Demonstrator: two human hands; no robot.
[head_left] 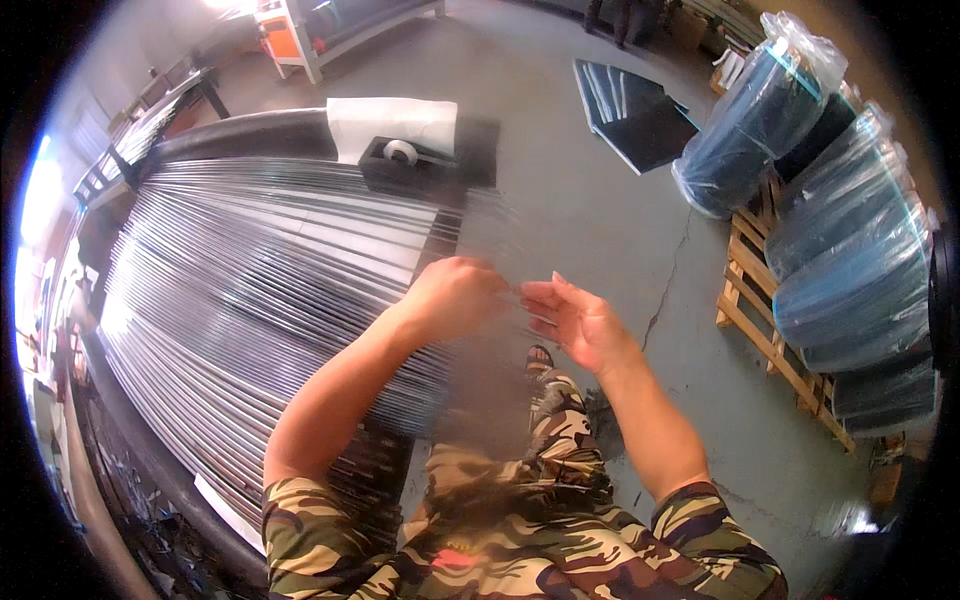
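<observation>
Many long, thin, shiny strips or rods [265, 265] lie side by side across a table at my left, fanning toward me. My left hand [458, 298] is above their near ends, its fingers curled together; whatever they may hold is too small to make out. Just to its right, my right hand [578, 318] is raised with fingers stretched and apart, palm turned toward the left hand. The fingertips of both hands come close together. Below and between them is a brownish, see-through blur [488, 375] whose kind I cannot tell.
A white ring-shaped roll [400, 152] sits on a dark box by a white sheet [395, 118] at the table's far edge. Dark flat panels [640, 115] lie on the grey floor. Plastic-wrapped rolls [850, 260] stand on a wooden pallet [770, 330] at right.
</observation>
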